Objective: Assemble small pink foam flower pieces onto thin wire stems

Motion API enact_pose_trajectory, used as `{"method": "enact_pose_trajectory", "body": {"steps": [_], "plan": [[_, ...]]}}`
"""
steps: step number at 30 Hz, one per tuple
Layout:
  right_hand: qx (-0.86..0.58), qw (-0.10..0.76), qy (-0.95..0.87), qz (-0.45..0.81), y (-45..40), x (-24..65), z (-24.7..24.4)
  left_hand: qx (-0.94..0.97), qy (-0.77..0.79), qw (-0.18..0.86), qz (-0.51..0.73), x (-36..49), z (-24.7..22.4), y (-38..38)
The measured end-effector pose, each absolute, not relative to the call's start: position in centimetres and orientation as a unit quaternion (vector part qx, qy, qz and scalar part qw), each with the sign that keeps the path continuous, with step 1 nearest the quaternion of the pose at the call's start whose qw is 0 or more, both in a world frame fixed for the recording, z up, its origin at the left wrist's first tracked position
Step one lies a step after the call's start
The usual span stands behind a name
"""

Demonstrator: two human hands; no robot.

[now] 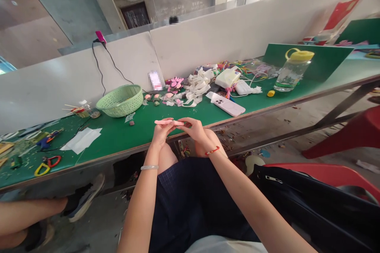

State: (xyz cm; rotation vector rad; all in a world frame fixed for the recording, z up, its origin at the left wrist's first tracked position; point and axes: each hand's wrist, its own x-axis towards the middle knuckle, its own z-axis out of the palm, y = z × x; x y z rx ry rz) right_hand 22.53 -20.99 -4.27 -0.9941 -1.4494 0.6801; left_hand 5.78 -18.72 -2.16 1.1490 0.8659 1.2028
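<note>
The pink strip (161,122) is pinched by the left hand (162,132) and right hand (193,127), near the worktop's (118,138) front edge; a slackened pinch there could drop it onto the littered floor (285,151).

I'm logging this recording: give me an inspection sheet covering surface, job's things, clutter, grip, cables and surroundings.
Surface: green table, scraps scattered at its left end.
Job's things: pink strip, held in the fingers.
Clutter: green basket, white ribbons, phone, water bottle, white paper.
Grip: left hand and right hand both on the strip.
Cables: black cables hang down the partition.
Surroundings: pale partition behind; red chair right; another person's leg lower left.
</note>
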Motion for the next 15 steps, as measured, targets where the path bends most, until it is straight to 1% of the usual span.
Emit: {"method": "enact_pose_trajectory", "body": {"steps": [4, 8, 15], "plan": [[-0.429, 0.595, -0.614, 0.292, -21.09, 22.53, -4.26, 0.489, 0.364, 0.611, 0.505, 5.92, -1.77, -18.98], [-0.42, 0.607, -0.603, 0.302, -20.98, 22.55, -4.32, 0.527, 0.368, 0.594, 0.484, 5.99, -1.35, -19.38], [-0.444, 0.579, -0.632, 0.261, -20.82, 22.58, -4.43, 0.538, 0.373, 0.595, 0.467, 6.01, -1.31, -19.38]]}}
